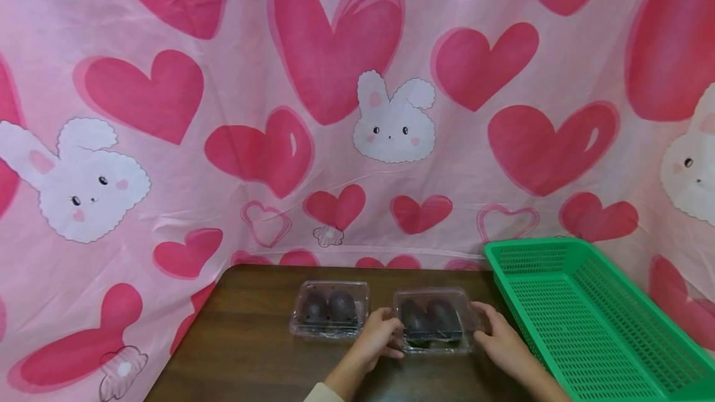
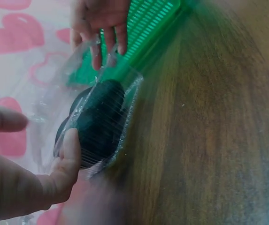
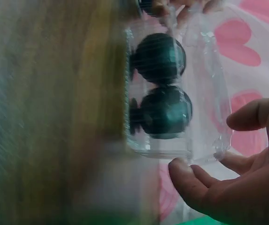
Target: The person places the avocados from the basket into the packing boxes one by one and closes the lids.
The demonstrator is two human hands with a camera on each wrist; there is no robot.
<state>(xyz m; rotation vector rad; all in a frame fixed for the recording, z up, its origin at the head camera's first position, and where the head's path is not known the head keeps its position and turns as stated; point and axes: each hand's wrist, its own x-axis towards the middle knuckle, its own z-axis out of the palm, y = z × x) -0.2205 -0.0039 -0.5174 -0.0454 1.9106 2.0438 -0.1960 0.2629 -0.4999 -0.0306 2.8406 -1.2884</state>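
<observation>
A clear plastic clamshell box (image 1: 432, 321) with dark, egg-shaped items (image 3: 160, 58) inside is between my two hands. My left hand (image 1: 378, 334) holds its left side, with the thumb (image 2: 71, 145) against the plastic in the left wrist view. At the opposite end, my right hand (image 1: 503, 340) holds the right edge; its fingers and thumb are around the corner in the right wrist view. Whether the box touches the table is hard to tell. A second clear box (image 1: 331, 309) with similar dark items stands left of my left hand.
A green plastic basket (image 1: 564, 327) with slotted walls stands at the right, beside my right hand. Under the boxes is a brown wooden table (image 1: 246, 334). A pink cloth (image 1: 335, 172) with hearts and rabbits hangs behind the table and at its sides.
</observation>
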